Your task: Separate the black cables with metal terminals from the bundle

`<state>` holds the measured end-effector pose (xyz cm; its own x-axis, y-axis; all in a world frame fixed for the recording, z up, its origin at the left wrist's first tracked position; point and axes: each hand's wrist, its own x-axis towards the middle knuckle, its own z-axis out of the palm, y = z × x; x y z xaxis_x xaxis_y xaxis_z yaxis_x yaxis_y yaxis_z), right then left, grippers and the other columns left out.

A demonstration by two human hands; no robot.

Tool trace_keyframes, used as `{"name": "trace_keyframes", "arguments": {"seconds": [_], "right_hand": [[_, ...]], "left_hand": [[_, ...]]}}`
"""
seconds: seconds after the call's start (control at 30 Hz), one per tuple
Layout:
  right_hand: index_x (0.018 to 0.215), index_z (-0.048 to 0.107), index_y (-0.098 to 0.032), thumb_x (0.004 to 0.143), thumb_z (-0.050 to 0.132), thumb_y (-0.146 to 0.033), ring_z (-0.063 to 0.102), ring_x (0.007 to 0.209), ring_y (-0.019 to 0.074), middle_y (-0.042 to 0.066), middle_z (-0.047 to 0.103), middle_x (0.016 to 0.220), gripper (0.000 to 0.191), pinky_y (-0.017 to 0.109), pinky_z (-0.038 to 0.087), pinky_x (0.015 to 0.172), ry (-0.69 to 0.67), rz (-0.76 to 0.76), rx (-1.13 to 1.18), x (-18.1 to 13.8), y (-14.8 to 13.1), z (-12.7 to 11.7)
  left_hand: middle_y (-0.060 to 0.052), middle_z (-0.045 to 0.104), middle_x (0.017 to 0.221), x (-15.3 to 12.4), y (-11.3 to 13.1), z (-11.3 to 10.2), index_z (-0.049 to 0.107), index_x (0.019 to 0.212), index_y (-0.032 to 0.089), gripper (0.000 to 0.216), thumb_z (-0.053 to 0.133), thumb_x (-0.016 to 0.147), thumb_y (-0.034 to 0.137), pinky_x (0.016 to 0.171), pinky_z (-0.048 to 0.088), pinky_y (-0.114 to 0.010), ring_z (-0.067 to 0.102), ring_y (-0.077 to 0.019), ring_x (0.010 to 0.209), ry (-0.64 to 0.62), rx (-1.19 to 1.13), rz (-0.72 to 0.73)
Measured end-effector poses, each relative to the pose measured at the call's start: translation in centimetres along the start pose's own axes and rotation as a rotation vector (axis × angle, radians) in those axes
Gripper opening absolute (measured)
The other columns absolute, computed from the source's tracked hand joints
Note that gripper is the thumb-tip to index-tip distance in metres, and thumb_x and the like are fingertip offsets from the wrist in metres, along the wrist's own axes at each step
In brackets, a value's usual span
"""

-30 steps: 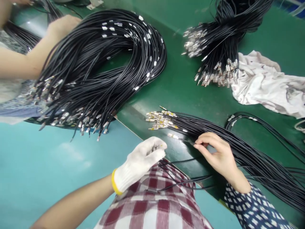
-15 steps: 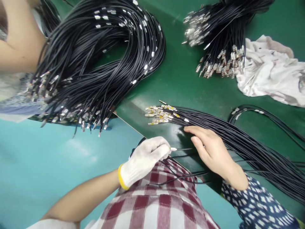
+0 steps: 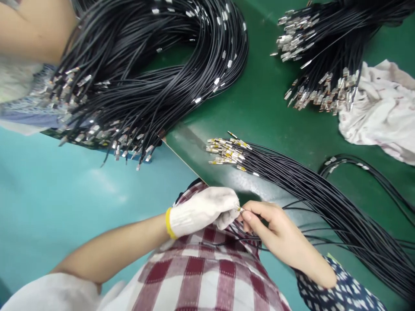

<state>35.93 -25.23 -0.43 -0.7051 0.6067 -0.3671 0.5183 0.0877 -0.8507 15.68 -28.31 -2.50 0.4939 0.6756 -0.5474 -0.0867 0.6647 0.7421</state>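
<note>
My left hand (image 3: pixel 204 211), in a white knit glove with a yellow cuff, is closed around the ends of thin black wires (image 3: pixel 246 231) over my checked apron. My bare right hand (image 3: pixel 275 235) pinches one wire's small metal tip (image 3: pixel 240 209) right against the glove's fingertips. Just beyond my hands, a flat bundle of black wires with gold-tipped terminals (image 3: pixel 227 152) lies on the green table (image 3: pixel 259 103) and runs off to the right.
A big coil of black wires with silver terminals (image 3: pixel 145 73) lies at upper left, with another person's arm (image 3: pixel 32 30) beside it. A second bundle with silver terminals (image 3: pixel 320 82) and a white rag (image 3: pixel 382 112) lie at upper right. The teal floor (image 3: pixel 65 194) shows below the table edge.
My right hand left the bundle on the table and came back to meet the gloved left hand, where it now pinches a wire tip. The view shifted slightly.
</note>
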Motion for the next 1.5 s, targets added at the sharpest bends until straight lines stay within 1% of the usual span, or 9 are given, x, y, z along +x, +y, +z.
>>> {"name": "trace_keyframes", "arguments": {"seconds": [0.2,0.27,0.43,0.53,0.63,0.8,1.0,1.2,1.5], "right_hand": [[0.071,0.054,-0.019,0.104,0.043,-0.033,0.051,0.056,0.0107,-0.003,0.057,0.061,0.037,0.023,0.038,0.058,-0.002,0.063,0.157,-0.1,1.0,0.8],[0.072,0.054,-0.019,0.103,0.044,-0.037,0.047,0.056,0.0109,-0.003,0.053,0.061,0.038,0.023,0.036,0.056,0.031,0.074,0.202,0.0,1.3,1.1],[0.071,0.057,-0.018,0.101,0.046,-0.045,0.045,0.060,0.0126,-0.001,0.052,0.065,0.041,0.023,0.037,0.054,0.124,0.084,0.304,0.2,1.6,1.5],[0.068,0.056,-0.018,0.098,0.049,-0.047,0.040,0.055,0.0117,-0.001,0.048,0.060,0.043,0.023,0.035,0.049,0.182,0.095,0.327,0.3,1.5,1.8],[0.068,0.058,-0.017,0.096,0.051,-0.050,0.040,0.054,0.0115,-0.001,0.049,0.059,0.043,0.023,0.034,0.047,0.209,0.107,0.346,0.4,1.6,2.1],[0.066,0.059,-0.017,0.095,0.053,-0.050,0.044,0.056,0.0126,0.000,0.053,0.060,0.044,0.023,0.036,0.048,0.209,0.108,0.361,0.5,2.1,2.3],[0.066,0.059,-0.017,0.095,0.052,-0.053,0.041,0.053,0.0113,0.000,0.052,0.059,0.046,0.022,0.034,0.046,0.197,0.082,0.340,0.8,2.3,2.2],[0.067,0.059,-0.017,0.096,0.053,-0.049,0.040,0.053,0.0116,0.000,0.051,0.058,0.043,0.022,0.033,0.046,0.186,0.085,0.370,0.8,2.4,2.3],[0.068,0.058,-0.017,0.096,0.054,-0.044,0.037,0.053,0.0111,-0.001,0.048,0.059,0.039,0.022,0.030,0.047,0.169,0.097,0.418,0.7,2.8,2.3]], "left_hand": [[-0.001,0.052,0.057,0.7,-0.4,0.1,0.051,0.065,0.016,0.050,0.041,0.097,0.053,0.059,0.040,-0.026,0.048,-0.0114,0.056,-0.088,-0.052,0.033],[-0.001,0.051,0.055,0.9,-0.4,0.3,0.050,0.065,0.017,0.051,0.040,0.096,0.057,0.058,0.040,-0.027,0.047,-0.0113,0.053,-0.101,-0.079,0.009],[0.000,0.051,0.053,1.2,0.1,0.5,0.050,0.067,0.018,0.053,0.043,0.091,0.064,0.055,0.039,-0.027,0.046,-0.0113,0.051,-0.099,-0.116,-0.026],[0.001,0.051,0.054,1.4,0.1,0.5,0.050,0.068,0.018,0.053,0.043,0.091,0.065,0.054,0.039,-0.027,0.046,-0.0110,0.050,-0.115,-0.110,-0.013],[0.001,0.051,0.053,1.6,-0.2,0.4,0.049,0.067,0.018,0.052,0.042,0.092,0.064,0.055,0.040,-0.027,0.046,-0.0110,0.050,-0.121,-0.105,-0.001],[0.001,0.051,0.052,1.9,-0.9,0.4,0.049,0.067,0.018,0.051,0.042,0.092,0.062,0.055,0.040,-0.029,0.046,-0.0116,0.049,-0.146,-0.151,0.010],[0.000,0.053,0.052,2.3,-1.7,0.3,0.049,0.066,0.018,0.050,0.047,0.090,0.062,0.056,0.040,-0.029,0.048,-0.0120,0.049,-0.166,-0.255,-0.029],[0.001,0.054,0.053,2.5,-1.8,0.0,0.050,0.067,0.018,0.048,0.053,0.088,0.061,0.056,0.041,-0.029,0.049,-0.0113,0.049,-0.205,-0.328,-0.044],[0.001,0.055,0.054,2.6,-1.8,-0.1,0.050,0.067,0.017,0.049,0.060,0.082,0.063,0.053,0.042,-0.028,0.050,-0.0113,0.048,-0.213,-0.375,-0.075]]}}
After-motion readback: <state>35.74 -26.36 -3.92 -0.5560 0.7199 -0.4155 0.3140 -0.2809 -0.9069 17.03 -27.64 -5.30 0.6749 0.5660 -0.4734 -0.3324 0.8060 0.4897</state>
